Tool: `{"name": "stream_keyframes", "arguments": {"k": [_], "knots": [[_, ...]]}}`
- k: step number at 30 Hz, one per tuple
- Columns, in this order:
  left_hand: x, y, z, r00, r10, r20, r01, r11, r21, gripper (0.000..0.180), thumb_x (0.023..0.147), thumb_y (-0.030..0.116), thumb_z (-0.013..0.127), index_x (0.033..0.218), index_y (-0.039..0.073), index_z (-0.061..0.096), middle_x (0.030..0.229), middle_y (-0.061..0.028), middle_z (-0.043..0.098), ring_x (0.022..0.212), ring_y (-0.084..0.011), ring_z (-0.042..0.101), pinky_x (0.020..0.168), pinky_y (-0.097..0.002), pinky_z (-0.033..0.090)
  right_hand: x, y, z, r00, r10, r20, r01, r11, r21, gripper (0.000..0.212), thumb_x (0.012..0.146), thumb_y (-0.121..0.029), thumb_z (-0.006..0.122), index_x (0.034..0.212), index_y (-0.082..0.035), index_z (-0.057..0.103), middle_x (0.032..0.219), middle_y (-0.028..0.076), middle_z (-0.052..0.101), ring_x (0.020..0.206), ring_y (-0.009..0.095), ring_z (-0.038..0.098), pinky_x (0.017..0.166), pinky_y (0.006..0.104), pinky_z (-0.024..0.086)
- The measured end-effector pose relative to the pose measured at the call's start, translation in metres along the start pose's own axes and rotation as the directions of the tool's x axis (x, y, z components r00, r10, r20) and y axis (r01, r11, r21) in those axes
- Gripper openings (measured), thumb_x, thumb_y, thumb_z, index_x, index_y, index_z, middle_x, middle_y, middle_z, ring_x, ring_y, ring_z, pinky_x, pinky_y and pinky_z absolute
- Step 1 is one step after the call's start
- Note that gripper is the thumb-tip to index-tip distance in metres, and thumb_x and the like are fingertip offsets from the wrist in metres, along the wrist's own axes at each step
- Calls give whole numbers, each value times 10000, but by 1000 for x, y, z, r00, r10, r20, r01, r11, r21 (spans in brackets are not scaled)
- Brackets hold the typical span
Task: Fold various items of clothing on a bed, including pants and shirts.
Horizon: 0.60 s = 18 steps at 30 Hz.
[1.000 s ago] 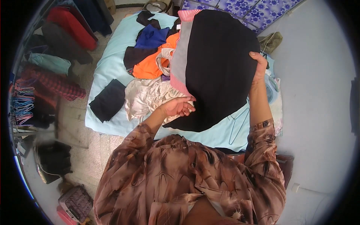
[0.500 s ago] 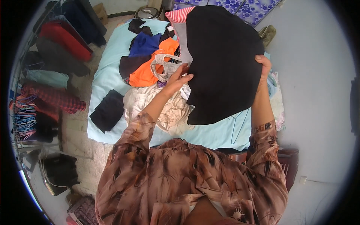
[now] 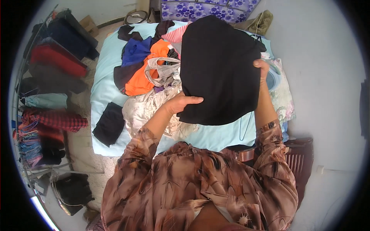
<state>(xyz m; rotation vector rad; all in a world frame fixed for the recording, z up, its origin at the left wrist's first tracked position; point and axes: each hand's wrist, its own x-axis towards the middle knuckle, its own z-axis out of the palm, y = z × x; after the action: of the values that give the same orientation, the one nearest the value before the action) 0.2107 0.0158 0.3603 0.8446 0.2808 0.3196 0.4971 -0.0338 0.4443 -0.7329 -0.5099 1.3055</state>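
A black garment (image 3: pixel 221 73) is held up by both hands above the bed; its exact kind cannot be made out. My left hand (image 3: pixel 182 103) grips its lower left edge, thumb on the front and fingers behind. My right hand (image 3: pixel 263 71) pinches the right edge, thumb in front. Behind the garment, on a light blue bed sheet (image 3: pixel 102 82), lies a pile with an orange garment (image 3: pixel 140 81), a blue one (image 3: pixel 137 52), a grey strappy piece (image 3: pixel 156 73) and cream satiny cloth (image 3: pixel 142 109). A folded black garment (image 3: pixel 109 124) lies left of the pile.
A blue hanger (image 3: pixel 245 129) lies on the sheet at the front right. Along the left stands a rack with hanging clothes (image 3: pixel 58 59) and several hangers (image 3: pixel 31 144). A brown slatted wooden piece (image 3: pixel 300 159) stands by the right wall; a purple-flowered panel (image 3: pixel 208 10) is at the back.
My left hand has moved down the black garment's left side and now grips its lower edge, its thumb pressed on the front. The garment looks narrower and its lower edge more even.
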Motion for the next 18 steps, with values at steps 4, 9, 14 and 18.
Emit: {"name": "stream_keyframes", "arguments": {"k": [4, 9, 14, 18], "knots": [[0, -19, -4, 986, -136, -99, 138, 990, 11, 510, 727, 36, 623, 1184, -46, 415, 1143, -128, 502, 1011, -217, 517, 867, -328, 425, 9, 10, -56, 955, 271, -121, -288, 943, -165, 174, 615, -106, 515, 683, 40, 581, 695, 154, 606, 590, 238, 591, 600, 319, 515], [1, -17, -29, 973, -209, -100, 183, 957, -223, 397, 775, 34, 548, 1151, -44, 445, 1084, -137, 542, 953, -239, 559, 842, -352, 455, 10, 87, -152, 802, 65, -593, -548, 474, -689, 230, 730, -264, 512, 816, -63, 584, 770, 103, 607, 599, 185, 590, 552, 307, 460], [11, -2, -41, 970, -212, -120, 157, 922, -354, 361, 779, 46, 524, 1131, -15, 472, 1057, -129, 560, 943, -239, 564, 837, -354, 454, -9, 136, -136, 552, 723, -416, -810, 345, -475, 438, 817, -435, 479, 1080, -86, 504, 1086, 66, 547, 819, 196, 587, 734, 374, 452], [8, 36, -31, 986, 43, -163, -96, 938, -332, 294, 760, 12, 519, 1053, -18, 518, 999, -113, 582, 908, -229, 576, 818, -347, 460, -15, 135, -65, 774, 621, -126, -613, 682, -399, 508, 870, -412, 410, 1265, -96, 375, 1208, 59, 478, 1062, 159, 491, 890, 311, 406]]}}
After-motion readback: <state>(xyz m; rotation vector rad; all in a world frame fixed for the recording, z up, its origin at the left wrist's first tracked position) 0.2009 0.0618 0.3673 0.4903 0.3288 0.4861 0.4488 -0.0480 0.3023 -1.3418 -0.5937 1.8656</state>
